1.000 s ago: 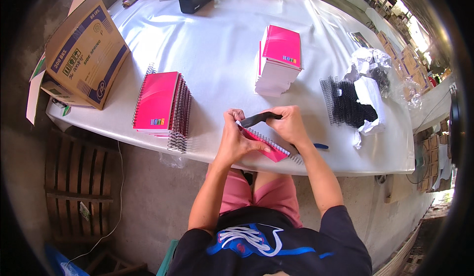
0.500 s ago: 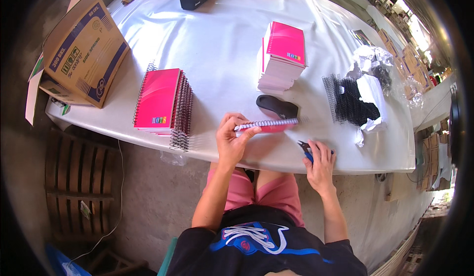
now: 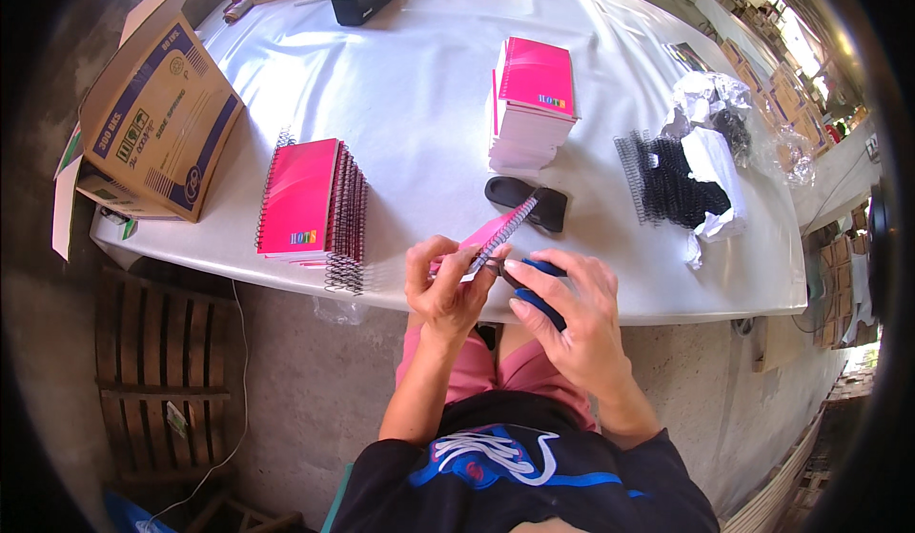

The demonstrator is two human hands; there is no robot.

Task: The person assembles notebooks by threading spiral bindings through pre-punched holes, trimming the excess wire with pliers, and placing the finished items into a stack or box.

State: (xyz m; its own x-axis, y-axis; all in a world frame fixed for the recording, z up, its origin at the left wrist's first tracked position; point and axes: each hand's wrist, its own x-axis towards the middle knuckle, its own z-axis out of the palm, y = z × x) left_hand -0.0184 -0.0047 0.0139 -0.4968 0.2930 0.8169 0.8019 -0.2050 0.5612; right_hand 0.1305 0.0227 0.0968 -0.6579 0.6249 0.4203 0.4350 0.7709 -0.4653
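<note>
In my left hand [image 3: 446, 281], closed around it, is a pink-covered spiral notebook [image 3: 484, 232], tilted with its coil edge up. A dark wire coil [image 3: 515, 225] runs along that edge. My right hand [image 3: 583, 312] grips blue-handled pliers [image 3: 545, 293], their dark jaws at the near end of the coil beside my left fingertips. Whether the jaws touch the wire is hidden by my fingers. Just beyond the notebook lies a smooth black curved object [image 3: 503, 192]. To the left stands a stack of pink spiral notebooks [image 3: 300, 195] with coils along their sides.
A taller stack of pink-covered books [image 3: 537, 76] stands farther back. Loose black coils [image 3: 672, 182] lie at right with white paper [image 3: 713, 176] and clear plastic. An open cardboard box [image 3: 164, 133] sits at left, and a black tape dispenser [image 3: 367, 1] at the back of the white-covered table [image 3: 419, 104].
My right hand has brought the pliers left and up to the notebook's coil. My left hand has turned the notebook from nearly level to slanting away up to the right.
</note>
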